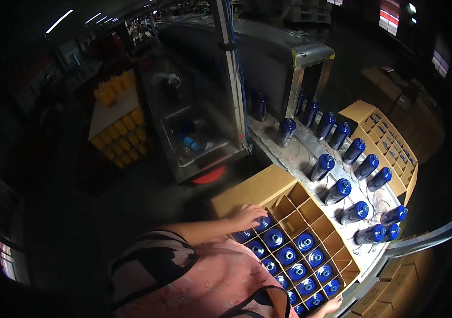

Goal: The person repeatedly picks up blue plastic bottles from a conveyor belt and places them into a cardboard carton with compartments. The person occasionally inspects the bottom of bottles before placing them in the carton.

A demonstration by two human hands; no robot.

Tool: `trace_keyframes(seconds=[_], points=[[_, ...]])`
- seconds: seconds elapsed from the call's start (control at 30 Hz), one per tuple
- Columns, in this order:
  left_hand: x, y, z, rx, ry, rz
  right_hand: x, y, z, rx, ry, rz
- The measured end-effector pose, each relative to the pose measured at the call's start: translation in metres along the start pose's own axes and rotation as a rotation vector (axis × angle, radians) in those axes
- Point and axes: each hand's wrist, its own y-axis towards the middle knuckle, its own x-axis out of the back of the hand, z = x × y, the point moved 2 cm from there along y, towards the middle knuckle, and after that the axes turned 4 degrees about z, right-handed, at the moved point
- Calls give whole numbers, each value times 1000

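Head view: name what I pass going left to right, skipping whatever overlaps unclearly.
Stacked yellow containers → light-blue object in the tray → left hand → right hand → far divided carton.

No text, label, number or sign is legible in this view. Dark printed marks appear on the sides of the stacked brown cartons [395, 286] at the lower right; these are too small to read. Any marking on the blue bottles [338, 191] is likewise illegible.
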Motion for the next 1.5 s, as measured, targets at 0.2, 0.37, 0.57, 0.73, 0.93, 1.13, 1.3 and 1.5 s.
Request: trace_keyframes(seconds=[0.2, 0.37, 0.57, 0.73, 0.93, 1.13, 1.3, 1.5], points=[[-7, 13, 12, -105, 179, 165, 29, -33, 6, -178, 5, 3], [35, 22, 28, -46, 114, 83, -10, -52, 71, -96, 284, 71], [109, 50, -11, 6, -236, 53, -30, -54, 100, -116, 166, 11], [201, 96, -59, 61, -420, -59, -23, -67, 101, -137, 65, -27], [186, 209, -67, -166, -558, -286, -19, -68, 105, -109, 97, -8], [91, 327, -40, -59, -155, -185, -24, -76, 101, -140, 89, -37], [38, 343, -26, -24, 40, -54, -28, -77, 96, -167, 87, -26], [27, 320, -29, -126, -146, -157, -28, -72, 87, -151, 50, -29]])
